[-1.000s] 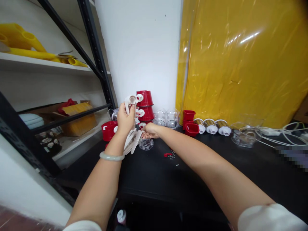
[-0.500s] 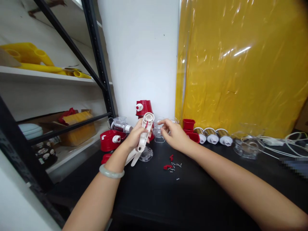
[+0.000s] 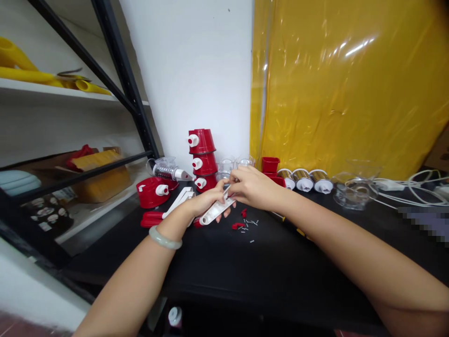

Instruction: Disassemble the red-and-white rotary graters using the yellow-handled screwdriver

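Note:
My left hand (image 3: 206,202) is closed around a white plastic crank-like handle (image 3: 211,214), its hollow side facing up and its near end pointing down-left. At the handle's far end my right hand (image 3: 253,188) is closed in a pinch; what its fingertips hold is hidden. Below the hands, small red plastic pieces (image 3: 237,226) and several small metal pins or screws (image 3: 253,223) lie on the black table (image 3: 273,276). More white handles (image 3: 178,200) rest beside my left wrist, near a flat red part (image 3: 150,219).
Behind the hands stands a stack of red grater housings (image 3: 203,141). Another red housing (image 3: 150,194) sits at left. Several grater drums (image 3: 303,180), a red hopper (image 3: 270,164) and a transparent base (image 3: 352,194) line the back. A yellow-and-black tool (image 3: 303,233) lies under my right forearm.
My right hand has come down and left onto the handle's far end, fingers now pinched. The handle has tilted from nearly upright to a lower slant. The view has shifted slightly.

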Available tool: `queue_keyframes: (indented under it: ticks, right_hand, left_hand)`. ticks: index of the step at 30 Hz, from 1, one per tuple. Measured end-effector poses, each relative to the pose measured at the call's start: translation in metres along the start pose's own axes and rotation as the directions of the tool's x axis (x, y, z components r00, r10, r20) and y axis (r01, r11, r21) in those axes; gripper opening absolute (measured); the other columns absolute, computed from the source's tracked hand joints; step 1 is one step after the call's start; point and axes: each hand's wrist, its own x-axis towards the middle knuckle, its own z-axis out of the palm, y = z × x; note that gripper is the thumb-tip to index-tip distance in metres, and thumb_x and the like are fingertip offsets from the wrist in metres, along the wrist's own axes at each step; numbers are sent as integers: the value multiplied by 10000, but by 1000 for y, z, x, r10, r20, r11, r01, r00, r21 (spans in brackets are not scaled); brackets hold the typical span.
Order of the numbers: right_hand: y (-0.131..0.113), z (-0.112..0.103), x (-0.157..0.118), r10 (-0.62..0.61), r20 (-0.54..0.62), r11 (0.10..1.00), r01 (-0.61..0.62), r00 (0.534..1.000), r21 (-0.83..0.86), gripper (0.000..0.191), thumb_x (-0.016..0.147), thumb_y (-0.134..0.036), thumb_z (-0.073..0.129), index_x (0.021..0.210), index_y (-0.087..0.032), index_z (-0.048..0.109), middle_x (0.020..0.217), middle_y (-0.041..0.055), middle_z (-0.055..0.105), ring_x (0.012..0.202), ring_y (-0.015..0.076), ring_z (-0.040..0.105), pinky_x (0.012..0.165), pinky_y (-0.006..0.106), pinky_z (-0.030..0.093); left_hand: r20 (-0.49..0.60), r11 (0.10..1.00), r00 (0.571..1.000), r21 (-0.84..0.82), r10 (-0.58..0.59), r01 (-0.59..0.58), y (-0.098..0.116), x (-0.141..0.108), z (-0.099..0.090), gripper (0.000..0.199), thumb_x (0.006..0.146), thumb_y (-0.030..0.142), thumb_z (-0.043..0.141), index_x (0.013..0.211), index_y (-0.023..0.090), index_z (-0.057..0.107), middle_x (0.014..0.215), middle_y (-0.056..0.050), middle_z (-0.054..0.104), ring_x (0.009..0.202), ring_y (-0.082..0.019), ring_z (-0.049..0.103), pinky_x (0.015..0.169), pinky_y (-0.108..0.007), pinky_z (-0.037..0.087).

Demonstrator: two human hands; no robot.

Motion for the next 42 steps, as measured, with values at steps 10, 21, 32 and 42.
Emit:
queue_keyframes:
  ticks: [10, 21, 32, 42]
  right_hand:
    - [-9, 16, 2, -86, 37, 991, 89, 996, -96, 159, 939, -225, 588, 871, -166, 719, 897, 67, 676, 855, 205, 537, 727, 349, 316]
    - [-4, 21, 1, -76, 9, 975, 72, 997, 210, 88, 850, -151, 610, 784, -192, 651, 867, 31, 684, 806, 171, 578, 738, 310, 407]
    - [-5, 20, 1, -119, -9, 911, 113, 993, 397, 153, 809, -112, 659, 701, -184, 577, 802, 29, 650, 791, 156, 550, 740, 292, 424]
    - [-2, 29, 0, -165, -32, 887, 162, 986, 432, 178, 840, -92, 616, 688, -178, 583, 848, 43, 665, 838, 149, 577, 762, 298, 452]
  left_hand:
    - [-22, 993, 996, 80, -88, 90, 2, -1, 6, 209, 643, 189, 516, 847, 207, 473, 582, -9, 622, 403, -164, 551, 345, -258, 394]
    - [-31, 976, 984, 126, -173, 176, 8, -7, 11, 208, 670, 235, 541, 851, 213, 442, 562, 11, 605, 404, -150, 542, 345, -231, 378]
    - [-7, 963, 980, 183, -201, 199, 6, -8, 4, 382, 614, 220, 598, 952, 198, 422, 634, 27, 628, 434, -145, 575, 367, -231, 447]
    - [-44, 922, 960, 272, -275, 277, 9, -9, 5, 446, 581, 185, 655, 990, 173, 478, 589, 41, 592, 420, -154, 579, 370, -226, 424]
